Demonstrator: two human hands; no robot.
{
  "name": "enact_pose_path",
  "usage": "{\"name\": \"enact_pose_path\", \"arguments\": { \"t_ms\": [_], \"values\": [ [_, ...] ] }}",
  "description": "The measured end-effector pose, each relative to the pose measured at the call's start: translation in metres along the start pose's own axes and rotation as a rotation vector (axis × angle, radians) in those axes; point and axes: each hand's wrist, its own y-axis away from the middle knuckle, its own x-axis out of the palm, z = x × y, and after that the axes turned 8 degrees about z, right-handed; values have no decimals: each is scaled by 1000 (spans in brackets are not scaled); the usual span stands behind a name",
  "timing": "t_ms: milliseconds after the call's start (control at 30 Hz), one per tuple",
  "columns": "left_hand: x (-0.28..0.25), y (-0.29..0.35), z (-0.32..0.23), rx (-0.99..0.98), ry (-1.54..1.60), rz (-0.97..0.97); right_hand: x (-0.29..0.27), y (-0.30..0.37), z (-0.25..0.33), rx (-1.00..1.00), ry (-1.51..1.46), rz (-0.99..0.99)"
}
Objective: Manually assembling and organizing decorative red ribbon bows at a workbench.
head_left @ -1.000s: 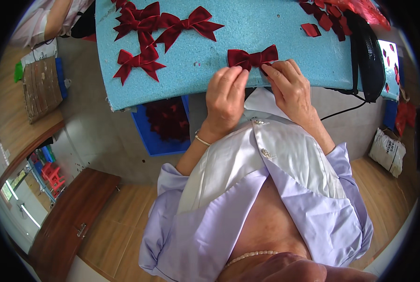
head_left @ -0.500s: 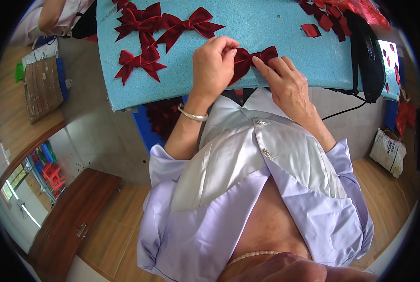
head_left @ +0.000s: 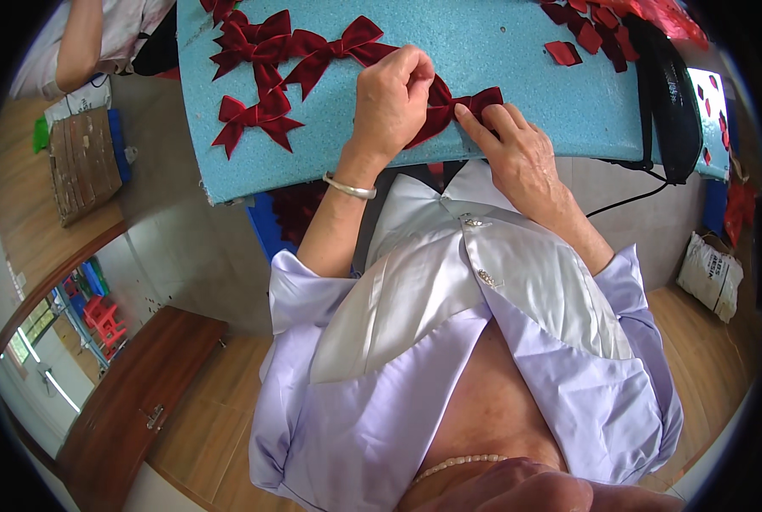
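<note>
A dark red velvet bow (head_left: 442, 118) lies at the near edge of the blue table, between my hands. My right hand (head_left: 517, 145) grips its right side, with the index finger pressed near the knot. Over the bow's left end is my left hand (head_left: 391, 98), its fingers curled in a pinch where the red cloth rises to meet them; the exact hold is partly hidden. To the left lie finished-looking red velvet bows: one (head_left: 338, 51) beside my left hand, another (head_left: 257, 117) nearer the edge, and a cluster (head_left: 253, 41) farther back.
The speckled blue table (head_left: 517, 60) bears loose dark red pieces (head_left: 590, 38) and a red plastic bag (head_left: 666, 17) at the far right. A black bag (head_left: 675, 102) hangs at its right edge. At the far left, another person's arm (head_left: 81, 43) shows. A white sack (head_left: 710, 275) stands on the floor.
My left hand has moved slightly up and away from me, and the bow's left part is drawn up with it. My right hand stays nearly in place.
</note>
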Motion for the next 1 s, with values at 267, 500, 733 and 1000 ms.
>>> {"name": "enact_pose_path", "arguments": {
  "t_ms": [267,500,733,1000],
  "values": [
    [-6,-2,0,-81,22,103,2,0,-1,-21,-31,-66],
    [6,43,-18,170,-269,-217,-14,3,-14,118,-556,-265],
    [47,49,-29,275,-361,-166,-8,-8,-31,333,-371,-246],
    [61,45,-22,224,-381,-215,-7,-21,-25,324,-490,-219]
  ]
}}
